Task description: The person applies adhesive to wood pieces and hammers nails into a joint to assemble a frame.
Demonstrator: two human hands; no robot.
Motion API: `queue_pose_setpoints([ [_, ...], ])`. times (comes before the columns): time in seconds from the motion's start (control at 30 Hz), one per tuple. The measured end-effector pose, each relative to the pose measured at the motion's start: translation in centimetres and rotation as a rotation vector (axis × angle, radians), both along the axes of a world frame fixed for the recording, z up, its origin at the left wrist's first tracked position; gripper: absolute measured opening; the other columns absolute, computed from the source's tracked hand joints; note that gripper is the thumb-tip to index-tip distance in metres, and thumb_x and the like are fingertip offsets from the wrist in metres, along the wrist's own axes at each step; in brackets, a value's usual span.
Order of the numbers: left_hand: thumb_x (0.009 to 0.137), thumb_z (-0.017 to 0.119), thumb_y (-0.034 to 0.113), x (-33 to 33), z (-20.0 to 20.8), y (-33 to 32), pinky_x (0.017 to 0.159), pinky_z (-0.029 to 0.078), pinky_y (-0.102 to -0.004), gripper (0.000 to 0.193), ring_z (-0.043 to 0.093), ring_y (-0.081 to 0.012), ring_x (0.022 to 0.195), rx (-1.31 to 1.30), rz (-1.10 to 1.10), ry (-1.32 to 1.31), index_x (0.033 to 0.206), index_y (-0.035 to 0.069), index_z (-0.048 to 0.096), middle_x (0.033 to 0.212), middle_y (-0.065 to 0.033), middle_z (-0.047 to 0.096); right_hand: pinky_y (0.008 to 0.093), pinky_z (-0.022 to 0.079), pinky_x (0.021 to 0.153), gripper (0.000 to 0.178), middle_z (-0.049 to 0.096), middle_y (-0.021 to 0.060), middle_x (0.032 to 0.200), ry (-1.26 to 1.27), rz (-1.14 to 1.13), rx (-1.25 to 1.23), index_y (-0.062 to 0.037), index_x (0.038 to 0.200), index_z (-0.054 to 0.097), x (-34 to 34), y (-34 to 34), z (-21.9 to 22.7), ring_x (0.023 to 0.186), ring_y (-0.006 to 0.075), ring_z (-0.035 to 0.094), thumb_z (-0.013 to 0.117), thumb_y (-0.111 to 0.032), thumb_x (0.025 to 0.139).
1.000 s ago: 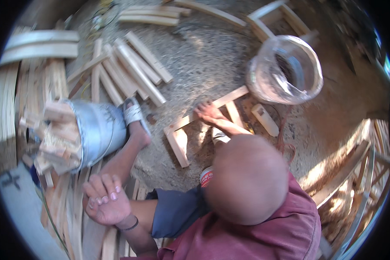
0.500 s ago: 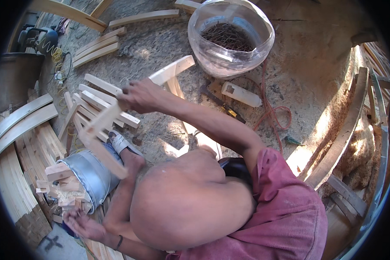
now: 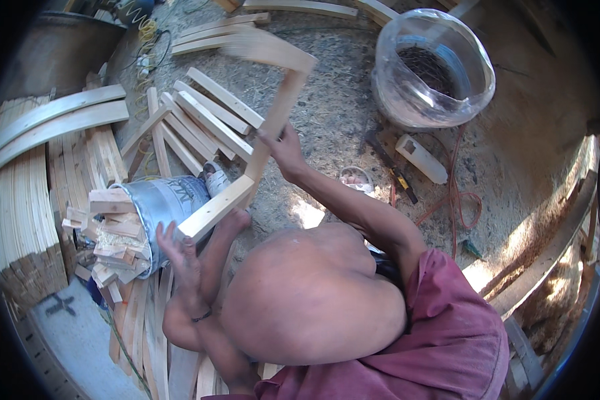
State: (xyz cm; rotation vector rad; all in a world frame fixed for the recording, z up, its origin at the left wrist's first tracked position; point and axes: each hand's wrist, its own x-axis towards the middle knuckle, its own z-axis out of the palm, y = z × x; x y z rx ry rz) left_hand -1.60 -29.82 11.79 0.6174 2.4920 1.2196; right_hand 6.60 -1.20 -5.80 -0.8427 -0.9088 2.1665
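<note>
My right hand [image 3: 287, 153] is closed around the long middle bar of a U-shaped wooden frame [image 3: 290, 93], held up off the ground. A shorter bar joins it at each end; the far one is blurred by motion. Close by the near bar's end is my left hand [image 3: 185, 273], with its fingers spread and a dark band at the wrist. I cannot tell whether it touches the wood. Beside it a grey-blue bucket [image 3: 170, 200] lies tipped over, wooden offcuts [image 3: 119, 233] filling its mouth. Several loose wooden bars [image 3: 213, 123] lie on the ground beyond the frame.
A plastic-lined tub [image 3: 387, 100] of nails stands at the far right. Nearer are a hammer [image 3: 393, 170], a white plastic bottle [image 3: 421, 159] and a red hose [image 3: 453, 193]. Curved wooden pieces [image 3: 57, 127] rest on stacked strips [image 3: 23, 220] at the left.
The frame has turned in my right hand's grip, its far bar swinging leftward. My left hand has risen from below the bucket to the frame's near end. The whole view has shifted.
</note>
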Motion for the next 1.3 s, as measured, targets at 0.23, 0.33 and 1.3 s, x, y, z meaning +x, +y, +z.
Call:
queue_pose_setpoints([
  [0.23,0.094,0.075,0.027,4.7,-0.4,4.2,0.095,0.052,-0.0389,0.059,0.066,-0.0276,0.108,-0.116,-0.112,0.088,0.140,-0.002,0.050,0.119,-0.0164,0.068,0.0500,0.052,0.102,0.049,0.049,0.0094,0.132,0.067,0.269,-0.364,-0.0097,0.141,0.038,3.9,-2.8,-5.9,0.122,0.0240,0.055,0.065,-0.020,0.101],
  [0.33,0.087,0.080,0.015,5.0,-1.6,4.2,0.093,0.053,-0.0394,0.046,0.068,-0.0297,0.105,-0.113,-0.084,0.119,0.126,-0.003,0.062,0.115,-0.0175,0.070,0.0481,0.051,0.101,0.048,0.052,0.0066,0.127,-0.067,0.382,-0.392,-0.0119,0.140,0.040,4.9,-2.4,-7.6,0.117,0.0209,0.056,0.066,-0.023,0.101],
  [1.3,0.082,0.080,0.009,3.4,-8.8,-0.1,0.097,0.050,-0.0378,0.044,0.066,-0.0272,0.110,-0.214,-0.053,0.036,0.122,0.000,0.062,0.117,-0.0158,0.069,0.0390,0.056,0.087,0.040,0.071,0.0156,0.109,-0.911,0.165,0.805,-0.0001,0.127,0.061,31.1,9.5,-0.2,0.100,0.0230,0.069,0.073,-0.010,0.089],
])
